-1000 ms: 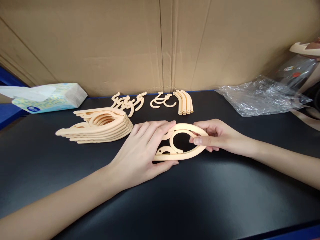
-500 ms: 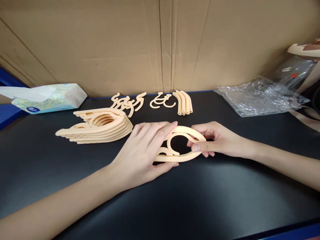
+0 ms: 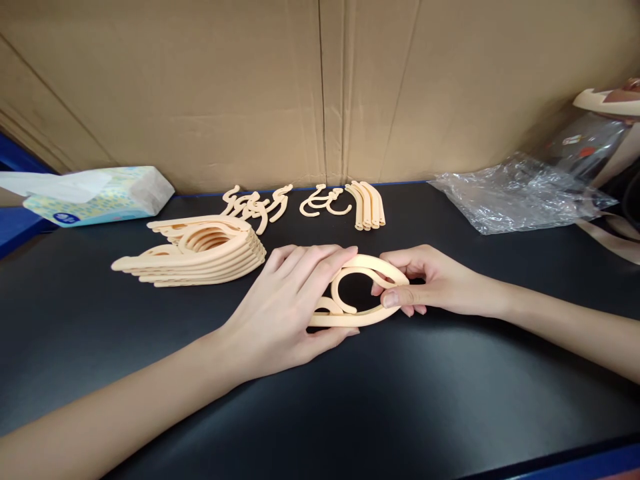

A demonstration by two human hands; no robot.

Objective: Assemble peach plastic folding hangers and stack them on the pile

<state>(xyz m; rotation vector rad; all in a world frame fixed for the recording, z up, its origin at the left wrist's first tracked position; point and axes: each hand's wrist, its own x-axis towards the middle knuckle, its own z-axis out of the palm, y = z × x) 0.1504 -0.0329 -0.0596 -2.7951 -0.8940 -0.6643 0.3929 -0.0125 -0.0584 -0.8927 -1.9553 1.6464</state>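
Observation:
A cream folded hanger (image 3: 373, 317) is held between both hands over the black table (image 3: 400, 413). My left hand (image 3: 295, 300) wraps over its left end, hiding that part, with the thumb along the lower edge. The fingers and thumb of my right hand (image 3: 425, 283) pinch its rounded right end. A curved hook lies inside the hanger's loop. Left of my left hand rests a stack of similar folded hangers (image 3: 220, 267). Behind are loose hooks (image 3: 255, 205), more hooks (image 3: 325, 200) and several curved arm pieces (image 3: 367, 205) side by side.
A tissue pack (image 3: 105, 197) sits at the back left. Crumpled clear plastic (image 3: 520, 193) lies at the back right, near a transparent object (image 3: 590, 143) and a strap. Brown cardboard (image 3: 225, 87) stands upright along the table's back edge.
The held hanger and my right hand have shifted very slightly left. My left hand keeps its hold almost unmoved.

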